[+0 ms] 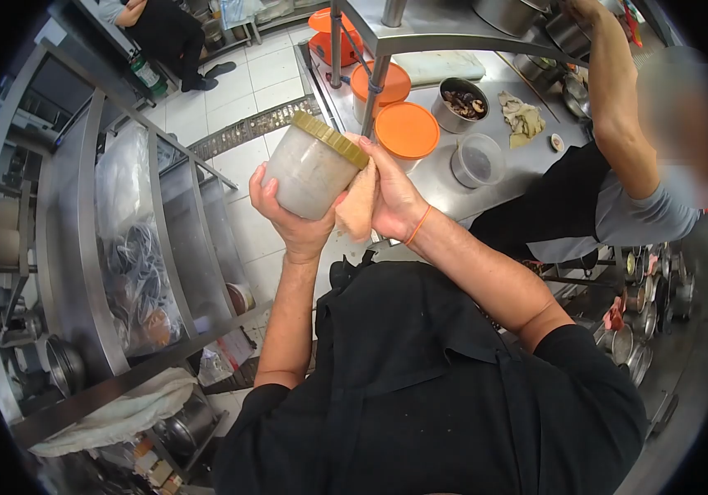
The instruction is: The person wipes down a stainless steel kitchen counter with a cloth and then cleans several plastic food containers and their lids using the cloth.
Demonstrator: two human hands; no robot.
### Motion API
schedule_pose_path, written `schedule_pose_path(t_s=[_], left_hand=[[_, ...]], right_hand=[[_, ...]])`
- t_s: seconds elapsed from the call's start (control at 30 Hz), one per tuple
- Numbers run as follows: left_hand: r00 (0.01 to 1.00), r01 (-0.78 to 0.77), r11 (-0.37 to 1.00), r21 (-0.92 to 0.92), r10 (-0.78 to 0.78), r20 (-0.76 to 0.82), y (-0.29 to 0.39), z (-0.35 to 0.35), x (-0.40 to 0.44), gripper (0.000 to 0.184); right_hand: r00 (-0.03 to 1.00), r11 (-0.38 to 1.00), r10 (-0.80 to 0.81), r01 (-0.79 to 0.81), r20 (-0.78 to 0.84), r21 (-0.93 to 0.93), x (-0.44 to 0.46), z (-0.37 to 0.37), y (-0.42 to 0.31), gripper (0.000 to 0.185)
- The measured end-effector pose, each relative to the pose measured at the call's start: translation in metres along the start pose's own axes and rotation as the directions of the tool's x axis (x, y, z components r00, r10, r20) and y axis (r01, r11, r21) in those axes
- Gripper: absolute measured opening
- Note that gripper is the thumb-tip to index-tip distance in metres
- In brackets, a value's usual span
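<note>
A cloudy plastic jar (pixel 306 175) with a ribbed gold-green lid (pixel 329 139) is tilted in front of my chest. My left hand (pixel 292 219) is wrapped round its lower side and base. Close to the lid's right edge, my right hand (pixel 395 191) holds a peach-coloured cloth (pixel 357 205) against the jar. An orange band circles my right wrist. What is inside the jar cannot be made out.
Steel shelving (pixel 94 223) with plastic bags stands at left. On the steel counter (pixel 453 186) are orange-lidded tubs (pixel 407 130), a pot (pixel 460 105) of dark food and a clear container (pixel 478 160). A co-worker (pixel 568 190) reaches up at right; another person (pixel 164 37) is farther back.
</note>
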State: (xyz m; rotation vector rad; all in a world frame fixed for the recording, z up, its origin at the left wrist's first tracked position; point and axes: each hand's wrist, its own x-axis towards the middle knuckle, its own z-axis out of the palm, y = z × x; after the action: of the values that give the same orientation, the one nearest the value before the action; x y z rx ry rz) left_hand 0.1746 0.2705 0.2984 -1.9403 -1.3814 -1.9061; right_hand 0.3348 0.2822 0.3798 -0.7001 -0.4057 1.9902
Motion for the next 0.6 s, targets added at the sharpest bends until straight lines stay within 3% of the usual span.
schedule_pose_path(t_s=[0.1,0.2,0.23,0.27,0.33,0.4,0.43,0.53,0.57,0.6], left_hand=[[0.997,-0.072,0.997,-0.037,0.072,-0.018,-0.003,0.002,0.011,0.124],[0.992,-0.025,0.978,-0.205,0.050,0.114,0.004,-0.009,0.026,0.125],[0.980,0.166,0.913,-0.371,-0.110,0.169,0.008,-0.011,0.031,0.123],[0.934,0.351,0.785,-0.510,-0.252,0.254,0.014,-0.015,0.035,0.121],[0.772,0.636,0.506,-0.583,-0.419,0.479,0.025,-0.022,0.046,0.119],[0.545,0.838,0.287,-0.464,-0.485,0.684,0.031,-0.034,0.056,0.117],[0.492,0.866,0.356,-0.352,-0.477,0.728,0.030,-0.035,0.055,0.114],[0.267,0.953,0.247,-0.175,-0.411,0.872,0.022,-0.043,0.053,0.113],[0.232,0.972,0.131,-0.196,-0.400,0.887,0.023,-0.044,0.052,0.098],[0.253,0.967,0.072,-0.246,-0.409,0.876,0.028,-0.041,0.053,0.092]], right_hand=[[0.999,0.995,-0.021,0.017,0.041,0.101,-0.002,0.002,-0.001,0.036],[0.991,0.989,-0.078,0.063,0.112,0.131,-0.006,0.000,-0.004,0.039],[0.984,0.988,-0.102,0.083,0.146,0.132,-0.007,-0.002,-0.007,0.040],[0.984,0.987,-0.147,0.138,0.104,0.088,-0.006,-0.006,-0.008,0.043],[0.970,0.970,-0.242,0.242,0.020,-0.003,-0.002,-0.016,-0.010,0.047],[0.914,0.897,-0.405,0.403,0.027,-0.182,-0.002,-0.018,-0.009,0.048],[0.878,0.834,-0.475,0.468,0.051,-0.291,-0.001,-0.019,-0.008,0.048],[0.780,0.588,-0.591,0.591,0.206,-0.552,0.000,-0.027,-0.013,0.053],[0.751,0.492,-0.604,0.615,0.268,-0.616,-0.001,-0.030,-0.015,0.055],[0.769,0.491,-0.570,0.601,0.290,-0.630,0.000,-0.029,-0.017,0.055]])
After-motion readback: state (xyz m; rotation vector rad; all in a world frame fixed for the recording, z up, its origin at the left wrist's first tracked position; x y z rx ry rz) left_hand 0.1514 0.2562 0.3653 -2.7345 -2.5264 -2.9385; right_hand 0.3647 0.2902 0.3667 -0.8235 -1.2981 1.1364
